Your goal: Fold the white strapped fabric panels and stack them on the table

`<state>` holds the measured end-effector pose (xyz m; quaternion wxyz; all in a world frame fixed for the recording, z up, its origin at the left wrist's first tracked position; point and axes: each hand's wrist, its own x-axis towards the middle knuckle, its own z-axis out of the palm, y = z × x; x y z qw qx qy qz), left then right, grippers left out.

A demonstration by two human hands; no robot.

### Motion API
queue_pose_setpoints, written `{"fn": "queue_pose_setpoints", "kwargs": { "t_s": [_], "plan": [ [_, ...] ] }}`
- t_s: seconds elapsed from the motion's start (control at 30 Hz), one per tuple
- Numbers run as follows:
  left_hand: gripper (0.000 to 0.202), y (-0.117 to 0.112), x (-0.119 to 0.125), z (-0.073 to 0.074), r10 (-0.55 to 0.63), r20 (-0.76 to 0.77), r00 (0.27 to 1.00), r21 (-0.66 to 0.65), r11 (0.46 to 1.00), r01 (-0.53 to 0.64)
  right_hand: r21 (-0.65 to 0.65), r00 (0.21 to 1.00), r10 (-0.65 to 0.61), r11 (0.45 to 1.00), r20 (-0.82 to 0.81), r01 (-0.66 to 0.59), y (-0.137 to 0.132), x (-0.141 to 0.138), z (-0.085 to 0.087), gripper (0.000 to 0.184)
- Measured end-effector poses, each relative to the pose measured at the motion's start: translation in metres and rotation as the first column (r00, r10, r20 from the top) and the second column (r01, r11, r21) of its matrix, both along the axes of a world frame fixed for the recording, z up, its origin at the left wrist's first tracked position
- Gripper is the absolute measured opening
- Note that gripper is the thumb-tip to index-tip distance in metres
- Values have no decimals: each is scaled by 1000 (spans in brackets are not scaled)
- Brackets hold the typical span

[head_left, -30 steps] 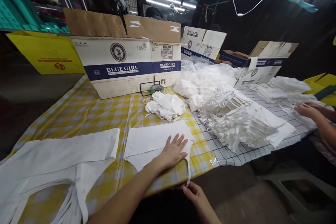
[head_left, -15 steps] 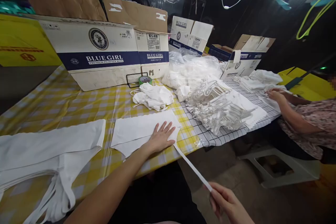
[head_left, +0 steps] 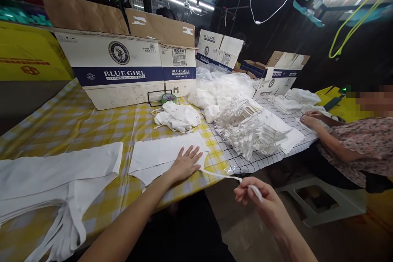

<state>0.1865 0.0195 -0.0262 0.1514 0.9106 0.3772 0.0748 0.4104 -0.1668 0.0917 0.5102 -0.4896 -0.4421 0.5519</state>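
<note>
While the left hand (head_left: 185,164) lies spread atop the white garment (head_left: 162,152), the right hand (head_left: 257,196) pinches its strap (head_left: 218,175). Beyond the left hand sit crumpled cloth (head_left: 178,117), a carton (head_left: 123,59) and, rightward, stacked garments (head_left: 253,133).

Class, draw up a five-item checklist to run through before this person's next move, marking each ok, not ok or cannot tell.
1. Left hand resting flat on the white cloth piece: ok.
2. Right hand gripping the strap: ok.
3. Strap straight between the hands: not ok; it bends near the right hand.
4. Cloth piece apart from the white garments at left: ok; checked tablecloth shows between.
5. Strap's join to the cloth sound: cannot tell; too small to judge.
</note>
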Motion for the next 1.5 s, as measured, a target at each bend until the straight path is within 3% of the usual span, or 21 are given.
{"fn": "queue_pose_setpoints", "kwargs": {
  "t_s": [0.1, 0.17, 0.23, 0.3, 0.4, 0.47, 0.53, 0.67, 0.83, 0.9, 1.0, 1.17, 1.3, 1.37, 1.5],
  "plan": [
    [52, -12, 1, 11, 76, 174, 982, -52, 996, -68, 63, 993, -29, 998, 116, 22, 26, -10, 15, 27],
    [49, -26, 6, 27, 128, 364, 923, -124, 988, -88, 76, 987, -22, 997, 161, 10, 40, -18, 20, 32],
    [40, -43, 13, 50, 151, 569, 808, -233, 972, -18, 54, 981, 16, 998, 194, -27, 52, -25, 21, 36],
    [36, -57, 21, 75, 192, 719, 668, -378, 914, 144, -5, 972, 91, 996, 219, -92, 62, -31, 20, 39],
    [32, -68, 27, 106, 277, 812, 515, -490, 801, 343, -75, 938, 193, 981, 289, -178, 72, -37, 20, 42],
    [27, -69, 27, 118, 311, 826, 469, -502, 785, 364, -73, 904, 217, 976, 368, -204, 76, -40, 21, 42],
    [24, -68, 25, 123, 322, 825, 464, -499, 801, 331, -64, 870, 226, 973, 438, -221, 77, -42, 23, 42],
    [28, -64, 21, 114, 370, 775, 513, -533, 818, 214, -46, 812, 251, 962, 528, -268, 79, -42, 16, 43],
    [29, -60, 22, 87, 522, 673, 524, -640, 766, 60, 180, 782, -3, 974, 623, -140, 86, -49, -10, 19],
    [29, -60, 23, 79, 572, 641, 511, -673, 740, 16, 210, 797, -19, 968, 603, -136, 88, -56, -21, 28],
    [29, -60, 22, 69, 621, 601, 503, -714, 700, -12, 194, 785, 41, 960, 618, -203, 91, -68, -36, 20],
    [28, -59, 16, 55, 673, 576, 464, -750, 660, -27, 298, 663, -86, 931, 743, -213, 97, -81, -54, 12],
    [27, -55, 8, 39, 689, 561, 460, -764, 645, -34, 276, 638, -71, 934, 767, -227, 103, -88, -64, 10],
    [26, -50, 2, 34, 673, 547, 498, -758, 650, -47, 268, 629, -74, 938, 774, -220, 108, -90, -67, 14],
    [15, -29, -13, 30, 580, 545, 606, -537, 796, -280, 235, 651, -58, 954, 757, -188, 127, -90, -72, 17]
  ]
}}
